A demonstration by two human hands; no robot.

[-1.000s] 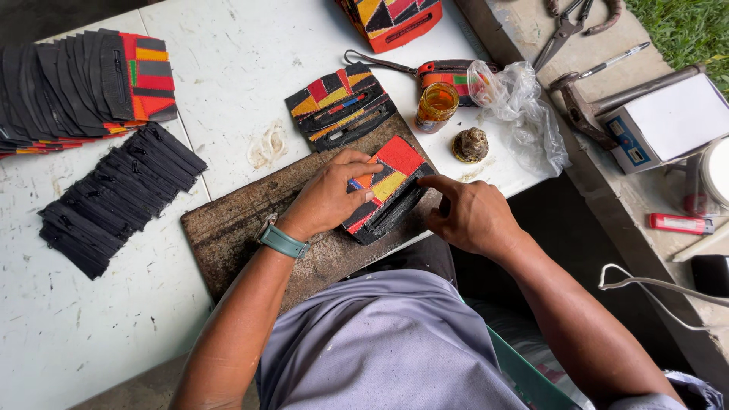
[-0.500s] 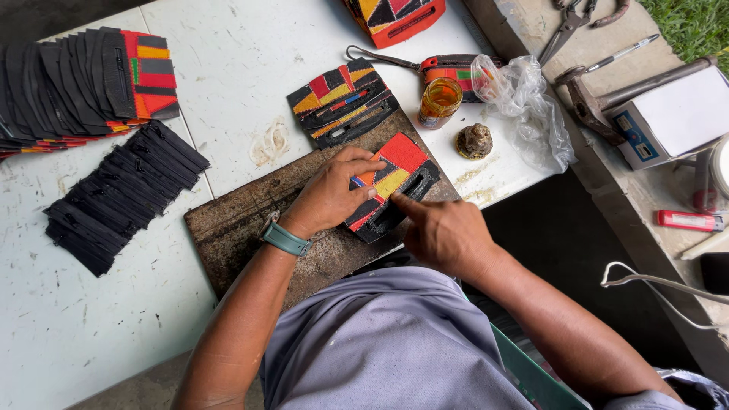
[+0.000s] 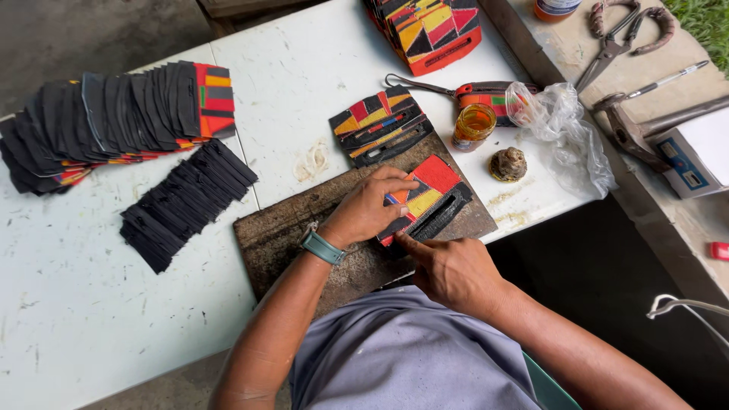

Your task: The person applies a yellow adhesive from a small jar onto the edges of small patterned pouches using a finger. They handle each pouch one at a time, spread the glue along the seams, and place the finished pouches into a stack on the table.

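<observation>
Two hands work on one flat patch [image 3: 425, 191] on a dark board [image 3: 304, 235] at the counter's near edge. Left hand [image 3: 370, 211] presses it flat; right hand [image 3: 452, 267] pokes its edge. It looks light, bendy; hold its edges.

Red, yellow, black patchwork panel [image 3: 427, 187], dark brown board [image 3: 304, 235], white table [image 3: 304, 68], black strips [image 3: 186, 203], teal watchband [image 3: 322, 247], amber jar [image 3: 473, 126], grey shirt [image 3: 410, 357]
</observation>
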